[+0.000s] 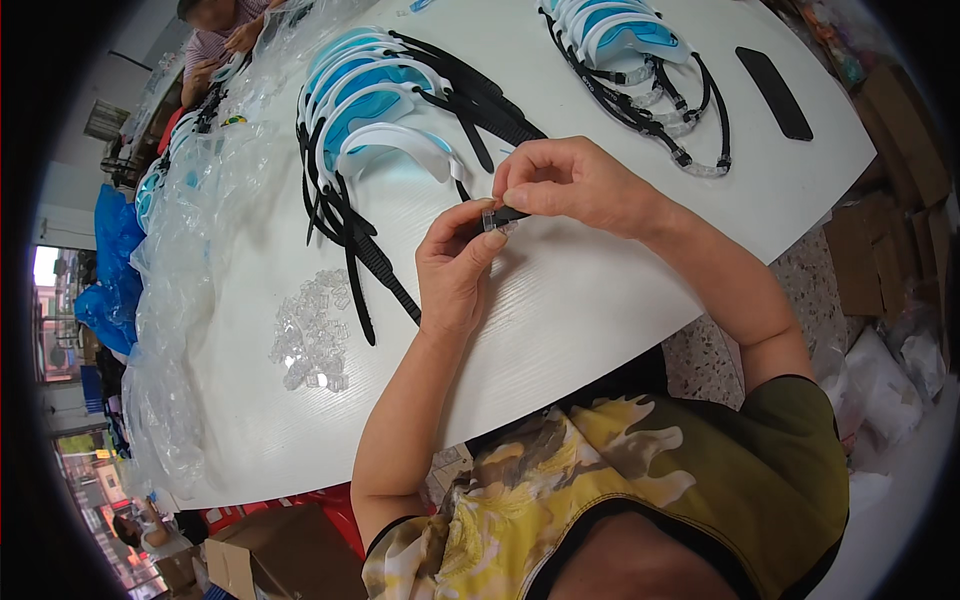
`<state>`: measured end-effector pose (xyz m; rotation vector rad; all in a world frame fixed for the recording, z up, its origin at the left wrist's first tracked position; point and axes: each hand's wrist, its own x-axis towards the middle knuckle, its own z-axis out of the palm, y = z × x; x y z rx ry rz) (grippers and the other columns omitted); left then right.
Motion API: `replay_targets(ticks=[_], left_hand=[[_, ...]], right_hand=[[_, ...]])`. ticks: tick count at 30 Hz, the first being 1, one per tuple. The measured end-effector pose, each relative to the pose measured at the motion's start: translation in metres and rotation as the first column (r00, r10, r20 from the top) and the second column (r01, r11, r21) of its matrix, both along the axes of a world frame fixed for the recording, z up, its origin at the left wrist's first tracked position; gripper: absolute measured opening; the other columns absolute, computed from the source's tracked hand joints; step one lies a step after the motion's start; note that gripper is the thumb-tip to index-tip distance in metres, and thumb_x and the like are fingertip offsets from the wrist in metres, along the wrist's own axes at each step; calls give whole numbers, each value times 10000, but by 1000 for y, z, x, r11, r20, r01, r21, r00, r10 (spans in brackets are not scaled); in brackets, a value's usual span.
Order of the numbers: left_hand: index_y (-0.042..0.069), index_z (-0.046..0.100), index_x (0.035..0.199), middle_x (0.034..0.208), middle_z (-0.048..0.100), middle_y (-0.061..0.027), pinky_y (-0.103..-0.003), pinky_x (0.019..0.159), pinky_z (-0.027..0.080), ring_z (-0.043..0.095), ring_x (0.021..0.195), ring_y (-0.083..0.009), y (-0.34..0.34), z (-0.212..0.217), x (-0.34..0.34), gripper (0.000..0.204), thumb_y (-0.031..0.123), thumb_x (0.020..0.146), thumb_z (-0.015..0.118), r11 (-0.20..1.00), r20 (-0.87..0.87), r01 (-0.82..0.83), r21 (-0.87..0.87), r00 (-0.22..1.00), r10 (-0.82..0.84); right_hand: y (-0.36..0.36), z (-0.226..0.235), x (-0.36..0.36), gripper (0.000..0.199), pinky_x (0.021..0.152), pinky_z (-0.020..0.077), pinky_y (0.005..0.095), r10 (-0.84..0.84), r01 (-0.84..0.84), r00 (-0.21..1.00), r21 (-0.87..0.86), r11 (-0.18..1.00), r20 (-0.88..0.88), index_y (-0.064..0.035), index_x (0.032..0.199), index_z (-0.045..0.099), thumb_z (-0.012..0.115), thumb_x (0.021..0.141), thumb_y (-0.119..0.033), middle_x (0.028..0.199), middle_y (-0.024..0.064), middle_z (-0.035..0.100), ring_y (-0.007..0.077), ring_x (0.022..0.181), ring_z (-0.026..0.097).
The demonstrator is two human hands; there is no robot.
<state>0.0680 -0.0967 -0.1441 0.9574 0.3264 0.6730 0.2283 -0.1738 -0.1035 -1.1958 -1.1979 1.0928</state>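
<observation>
My left hand [455, 268] pinches a small clear plastic buckle [489, 222] between thumb and fingers. Close against it, my right hand [590, 188] grips the end of a black strap [511, 214] that meets the buckle. Fingers partly cover the joint, so how far the strap is through cannot be seen. Just beyond my hands lies the nearest pair of swim goggles [405, 140], white-framed with blue lenses, ending a nested row with black straps [370, 255]. Left of my left forearm, a loose pile of clear buckles [312, 330] sits on the white table [480, 370].
Another nested row of goggles [625, 30], with straps and clear buckles, lies far right, beside a black flat strip [773, 93]. Clear plastic sheeting [180, 330] covers the left table edge. Across the table a person [222, 45] handles goggles. Cardboard boxes [865, 255] stand on the right.
</observation>
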Motion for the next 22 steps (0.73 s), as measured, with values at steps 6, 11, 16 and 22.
replay_targets(ticks=[6,11,16,22], left_hand=[[7,537,993,875,578,-71,-222,704,437,546,786,-129,1,-3,0,305,-15,709,644,1000,-2,4,30,1000,-4],[5,526,988,906,570,-73,-233,749,436,544,817,-130,1,-5,0,306,-25,707,643,995,17,0,99,1000,-2],[5,523,983,938,560,-70,-242,773,431,532,850,-129,-1,-4,-1,306,-23,705,647,985,-12,-9,172,1000,11],[32,528,1008,1030,518,-71,-246,801,419,512,900,-140,3,-9,0,299,-11,731,630,882,-23,-48,468,998,67]], right_hand=[[-1,0,-2,89,737,399,232,-36,34,996,28,999,76,-32,720,508,560,759,-94,887,45,518,88,788,478],[-2,0,-6,98,734,401,235,-61,55,987,43,998,148,-33,723,507,577,756,-94,873,49,520,90,774,479],[-1,0,-7,146,733,401,236,-64,55,978,51,997,197,-42,729,516,616,754,-146,848,36,527,93,769,482],[1,-1,-7,237,731,401,255,-28,36,953,-23,999,300,-70,741,532,662,734,-268,794,19,530,118,750,489]])
